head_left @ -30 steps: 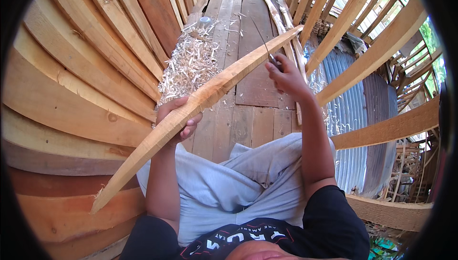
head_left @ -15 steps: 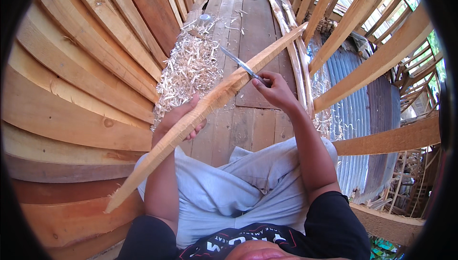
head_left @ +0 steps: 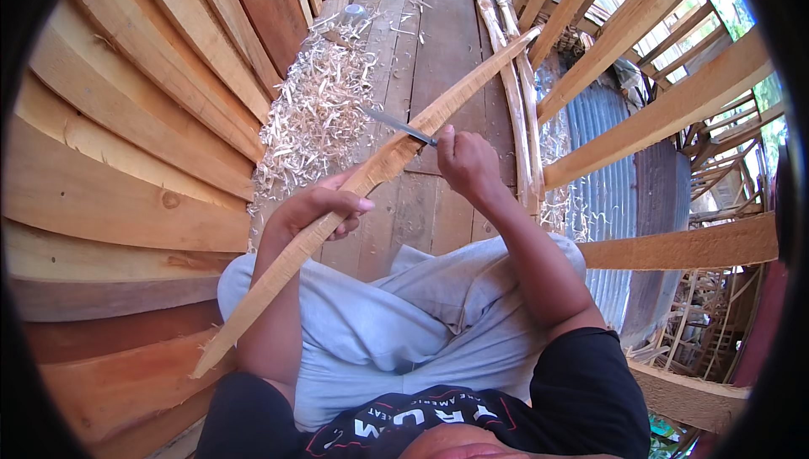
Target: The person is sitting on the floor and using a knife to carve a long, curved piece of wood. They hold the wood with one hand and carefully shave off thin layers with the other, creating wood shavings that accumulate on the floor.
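Head view: right hand point(head_left: 468, 164) gripping knife point(head_left: 398, 126), pulled back down the long wooden strip point(head_left: 362, 181) since a second ago. Left hand point(head_left: 324, 206) clamps strip mid-length. Another shaving stroke done.

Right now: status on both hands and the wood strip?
Left hand gripping the long wood strip mid-length. Right hand holding a knife, blade on the strip. Shavings pile on the plank floor beyond; nothing blocking.
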Demonstrator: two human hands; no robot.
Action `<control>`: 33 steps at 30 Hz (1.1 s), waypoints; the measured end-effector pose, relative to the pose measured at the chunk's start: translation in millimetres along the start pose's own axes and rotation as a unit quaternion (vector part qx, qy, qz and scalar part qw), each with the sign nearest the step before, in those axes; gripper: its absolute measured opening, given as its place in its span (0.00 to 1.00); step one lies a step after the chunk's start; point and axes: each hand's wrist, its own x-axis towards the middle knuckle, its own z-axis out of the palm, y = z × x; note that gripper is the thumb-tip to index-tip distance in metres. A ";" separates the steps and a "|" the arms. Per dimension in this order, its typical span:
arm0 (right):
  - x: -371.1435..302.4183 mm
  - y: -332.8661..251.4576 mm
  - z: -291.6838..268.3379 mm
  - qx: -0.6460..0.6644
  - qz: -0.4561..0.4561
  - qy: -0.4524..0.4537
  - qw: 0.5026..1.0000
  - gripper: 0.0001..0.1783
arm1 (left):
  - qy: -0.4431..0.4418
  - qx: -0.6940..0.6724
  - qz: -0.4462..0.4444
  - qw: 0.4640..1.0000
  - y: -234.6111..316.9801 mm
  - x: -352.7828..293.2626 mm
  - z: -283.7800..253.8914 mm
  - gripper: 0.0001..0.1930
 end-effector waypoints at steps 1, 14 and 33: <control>3.6 9.9 7.3 -0.018 -0.016 0.030 0.999 0.29 | 0.012 0.019 0.000 1.000 2.0 0.8 4.6 0.34; 10.0 3.7 1.1 -0.036 -0.035 0.011 0.999 0.25 | 0.018 0.041 0.003 0.999 5.8 -0.6 7.3 0.36; 38.0 32.6 -11.4 -0.064 0.044 0.041 0.996 0.27 | 0.023 0.061 0.014 0.998 12.6 3.0 25.3 0.40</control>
